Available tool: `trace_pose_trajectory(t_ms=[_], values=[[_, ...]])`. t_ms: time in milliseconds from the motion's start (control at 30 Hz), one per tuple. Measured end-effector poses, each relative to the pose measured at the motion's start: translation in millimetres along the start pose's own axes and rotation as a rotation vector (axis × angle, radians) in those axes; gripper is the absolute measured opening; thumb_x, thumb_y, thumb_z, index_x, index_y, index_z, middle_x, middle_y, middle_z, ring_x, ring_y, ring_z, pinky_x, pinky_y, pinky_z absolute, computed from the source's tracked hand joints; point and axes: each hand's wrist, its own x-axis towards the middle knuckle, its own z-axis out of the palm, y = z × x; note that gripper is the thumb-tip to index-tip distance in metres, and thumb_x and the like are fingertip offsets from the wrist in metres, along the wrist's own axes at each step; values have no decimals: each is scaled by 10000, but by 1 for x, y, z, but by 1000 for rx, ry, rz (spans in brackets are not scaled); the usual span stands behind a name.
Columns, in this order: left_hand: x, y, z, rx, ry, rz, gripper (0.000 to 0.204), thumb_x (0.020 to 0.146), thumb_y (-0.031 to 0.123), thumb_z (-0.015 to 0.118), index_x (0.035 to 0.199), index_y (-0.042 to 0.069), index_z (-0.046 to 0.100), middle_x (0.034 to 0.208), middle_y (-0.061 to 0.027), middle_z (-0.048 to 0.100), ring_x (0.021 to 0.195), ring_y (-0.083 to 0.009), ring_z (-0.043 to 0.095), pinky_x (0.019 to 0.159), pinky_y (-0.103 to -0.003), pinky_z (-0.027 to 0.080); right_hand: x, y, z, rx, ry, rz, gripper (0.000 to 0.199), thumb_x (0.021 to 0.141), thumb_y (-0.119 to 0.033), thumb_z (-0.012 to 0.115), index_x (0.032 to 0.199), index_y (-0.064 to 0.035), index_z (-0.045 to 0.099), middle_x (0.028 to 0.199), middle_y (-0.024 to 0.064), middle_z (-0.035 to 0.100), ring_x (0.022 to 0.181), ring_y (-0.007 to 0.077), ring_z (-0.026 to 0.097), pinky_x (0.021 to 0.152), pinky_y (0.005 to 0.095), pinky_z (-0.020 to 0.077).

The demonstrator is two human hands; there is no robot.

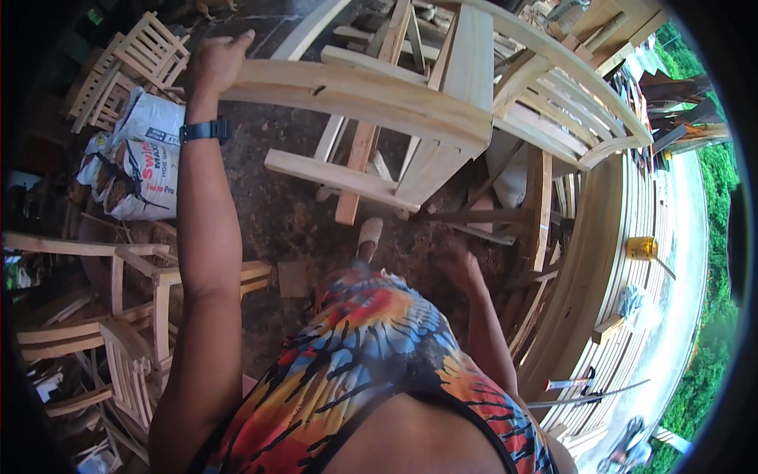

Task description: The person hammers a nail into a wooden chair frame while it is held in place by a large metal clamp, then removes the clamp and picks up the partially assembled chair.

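My left hand (217, 65), with a dark watch (207, 130) on its wrist, is closed over the far left end of a curved wooden armrest. The armrest belongs to an unfinished pale wooden chair frame (379, 101), which stands tilted before me with its slats and legs showing. A loose-looking reddish-brown wooden strip (359, 170) crosses behind the armrest. My right hand (460, 267) hangs apart from the frame, low beside my body, smeared by motion so its fingers cannot be made out.
White printed sacks (146, 166) and small slatted chairs (150, 51) stand at the left. More wooden frames (130, 332) crowd the lower left. On the right, stacked boards (588, 261) carry a yellow container (642, 248) and a saw-like tool (568, 383). Another slatted frame (560, 110) adjoins.
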Motion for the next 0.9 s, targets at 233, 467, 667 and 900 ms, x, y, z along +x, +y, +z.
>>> trace_pose_trajectory(t_ms=[233, 467, 667, 900], values=[[19, -18, 20, -30, 99, 191, 571, 938, 574, 591, 896, 26, 744, 1000, -272, 709, 998, -473, 660, 856, -516, 517, -115, 95, 59, -459, -259, 199, 568, 821, -452, 753, 1185, -19, 699, 1149, 229, 716, 1054, 403, 697, 888, 471, 571], [2, 14, 8, -28, -16, 8, 502, 943, 525, 603, 865, 48, 739, 939, -237, 707, 941, -463, 665, 783, -533, 506, -123, 65, 91, -269, -197, 263, 403, 840, -429, 745, 1088, -112, 764, 1095, 171, 744, 1004, 380, 718, 891, 459, 577], [-2, 22, -3, -105, 53, 79, 494, 950, 484, 632, 811, 16, 709, 815, -245, 667, 796, -456, 646, 690, -512, 475, -120, 69, 84, -158, -10, 290, 461, 850, -374, 759, 1195, -70, 737, 1036, 195, 748, 925, 335, 747, 859, 420, 584], [-13, 28, -25, -96, -146, 99, 505, 965, 500, 611, 817, 30, 720, 787, -236, 677, 805, -442, 659, 736, -491, 484, -101, 88, 85, 496, 240, 853, 377, 942, -200, 730, 1242, 24, 685, 902, 97, 740, 718, 173, 718, 623, 307, 576]])
